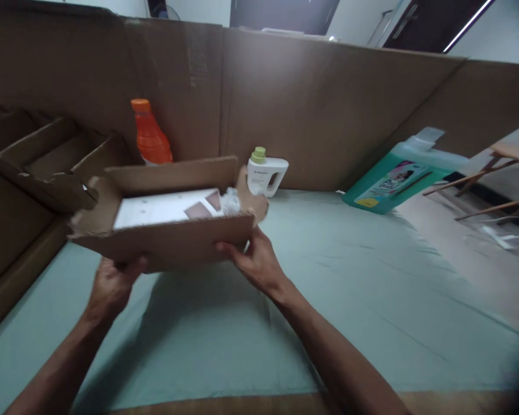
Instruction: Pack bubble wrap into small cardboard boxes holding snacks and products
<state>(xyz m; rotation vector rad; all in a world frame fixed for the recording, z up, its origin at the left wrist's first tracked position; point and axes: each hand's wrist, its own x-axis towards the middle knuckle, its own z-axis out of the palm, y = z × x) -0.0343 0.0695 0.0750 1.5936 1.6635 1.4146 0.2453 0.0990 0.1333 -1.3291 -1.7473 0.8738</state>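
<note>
Pale green cloth covers the work surface, with a strip of wooden edge showing nearest the camera. Two bare forearms reach forward over it. Both hands hold one open cardboard box lifted above the cloth: the left hand grips under its near left corner, fingers curled out of sight beneath, thumb on the front wall; the right hand closes on the near right corner, thumb and fingers pinching the front wall. Inside the box lies one white flat piece with brownish patches and a bit of crumpled clear wrap at the right end. Beyond the box stand three bottles: one orange bottle with an orange cap just behind it, one small white jug with a light green cap to its right, and one large teal jug leaning farther right. Tall cardboard sheets wall off the back, and one folded cardboard tray sits at the left.
</note>
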